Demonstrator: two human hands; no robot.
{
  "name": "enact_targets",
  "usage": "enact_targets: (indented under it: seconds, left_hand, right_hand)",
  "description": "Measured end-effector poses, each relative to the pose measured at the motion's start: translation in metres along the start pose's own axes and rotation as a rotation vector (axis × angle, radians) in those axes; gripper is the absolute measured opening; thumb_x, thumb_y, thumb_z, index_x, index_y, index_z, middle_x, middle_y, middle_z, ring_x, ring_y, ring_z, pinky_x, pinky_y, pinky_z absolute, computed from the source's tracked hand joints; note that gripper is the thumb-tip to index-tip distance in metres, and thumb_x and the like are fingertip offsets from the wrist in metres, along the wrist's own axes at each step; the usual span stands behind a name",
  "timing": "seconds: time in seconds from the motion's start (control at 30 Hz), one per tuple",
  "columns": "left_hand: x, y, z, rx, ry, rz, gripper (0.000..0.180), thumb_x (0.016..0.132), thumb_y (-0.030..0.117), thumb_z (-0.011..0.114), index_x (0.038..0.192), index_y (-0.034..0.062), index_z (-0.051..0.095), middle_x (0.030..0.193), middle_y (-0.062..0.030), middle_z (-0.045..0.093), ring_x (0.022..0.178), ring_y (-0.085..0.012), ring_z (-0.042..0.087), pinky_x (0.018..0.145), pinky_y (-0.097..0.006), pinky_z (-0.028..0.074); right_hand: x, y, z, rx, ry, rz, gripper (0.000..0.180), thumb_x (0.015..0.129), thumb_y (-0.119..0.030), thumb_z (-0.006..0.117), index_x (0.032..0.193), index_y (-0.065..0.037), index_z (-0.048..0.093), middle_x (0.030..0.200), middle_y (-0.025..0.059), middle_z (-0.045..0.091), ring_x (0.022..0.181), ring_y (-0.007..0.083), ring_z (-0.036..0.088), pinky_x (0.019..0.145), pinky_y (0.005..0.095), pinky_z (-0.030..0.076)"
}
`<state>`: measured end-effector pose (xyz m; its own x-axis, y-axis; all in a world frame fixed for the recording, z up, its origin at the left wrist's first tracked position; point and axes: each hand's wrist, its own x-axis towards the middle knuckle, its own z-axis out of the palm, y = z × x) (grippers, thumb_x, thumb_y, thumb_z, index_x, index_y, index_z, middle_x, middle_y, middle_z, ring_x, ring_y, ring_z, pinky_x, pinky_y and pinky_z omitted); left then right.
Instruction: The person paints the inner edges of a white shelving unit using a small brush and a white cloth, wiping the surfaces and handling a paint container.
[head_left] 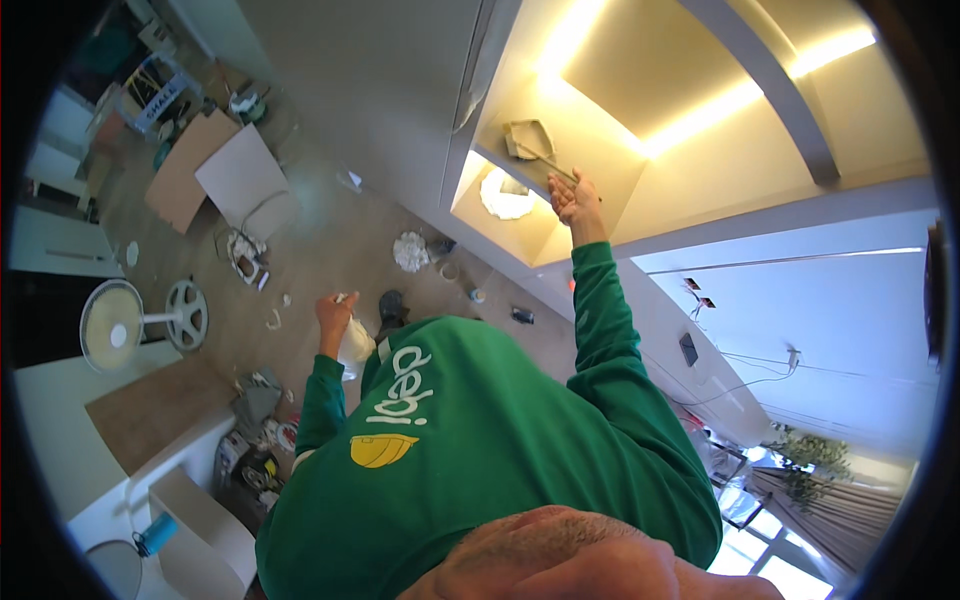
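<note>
My right hand reaches up into a lit cabinet recess, its fingers curled round the end of a thin pale handle. That handle runs to a squarish beige tool head at the recess wall; its exact kind is unclear. My left hand is low at my side, fingers closed on a crumpled whitish cloth or bag that hangs below it. What else lies in that hand is too small to make out.
The tall cabinet with lit shelves stands at upper right. Flat cardboard sheets, a white pedestal fan, a crumpled white heap and scattered clutter are on the floor. A cable runs at the right.
</note>
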<state>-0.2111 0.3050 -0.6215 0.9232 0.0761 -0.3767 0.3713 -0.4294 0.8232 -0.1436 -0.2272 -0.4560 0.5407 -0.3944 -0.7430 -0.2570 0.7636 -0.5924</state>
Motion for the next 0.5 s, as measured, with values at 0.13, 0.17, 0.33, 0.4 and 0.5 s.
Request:
enact_targets:
  seconds: [0.13,0.17,0.33,0.4,0.5]
  left_hand:
    - [0.021,0.069,0.011,-0.029,-0.029,0.094,0.03,0.08,0.027,0.081,0.078,-0.0018,0.071,0.061,-0.007,0.064,0.053,-0.0141,0.058,0.053,-0.032,0.046]
    - [0.019,0.092,0.013,-0.064,-0.046,0.105,0.03,0.08,0.027,0.081,0.081,-0.0018,0.072,0.062,-0.0066,0.065,0.053,-0.0139,0.059,0.053,-0.032,0.047]
    - [0.015,0.186,0.032,-0.015,-0.137,0.273,0.033,0.082,0.028,0.08,0.092,-0.0026,0.073,0.065,-0.0054,0.065,0.057,-0.0126,0.059,0.055,-0.03,0.047]
    - [0.016,0.213,0.04,-0.077,-0.173,0.344,0.034,0.084,0.029,0.079,0.093,-0.0029,0.073,0.064,-0.0044,0.063,0.058,-0.0118,0.058,0.055,-0.03,0.046]
    - [0.005,0.26,0.038,-0.201,-0.267,0.383,0.034,0.085,0.031,0.078,0.091,-0.0022,0.072,0.064,-0.0029,0.062,0.058,-0.011,0.056,0.056,-0.029,0.045]
  right_hand:
    - [0.009,0.002,-0.011,0.04,-0.097,0.024,0.056,0.1,-0.047,0.049,0.115,0.006,0.06,0.098,0.015,0.074,0.072,0.021,0.072,0.051,0.0263,0.056]
    - [0.006,0.006,-0.011,0.051,-0.068,0.002,0.057,0.099,-0.048,0.049,0.115,0.006,0.059,0.099,0.0155,0.074,0.072,0.0215,0.072,0.052,0.0264,0.056]
    - [0.0,0.007,-0.015,0.091,-0.065,-0.026,0.058,0.099,-0.048,0.05,0.113,0.007,0.061,0.095,0.0153,0.074,0.068,0.0204,0.071,0.05,0.0255,0.057]
    - [-0.006,0.008,-0.018,0.113,-0.093,-0.01,0.057,0.099,-0.048,0.051,0.112,0.007,0.063,0.094,0.0147,0.074,0.069,0.0205,0.071,0.055,0.0268,0.058]
    - [-0.049,0.018,-0.014,0.008,-0.099,-0.209,0.059,0.099,-0.049,0.052,0.115,0.007,0.063,0.102,0.0161,0.073,0.078,0.0217,0.071,0.065,0.0294,0.058]
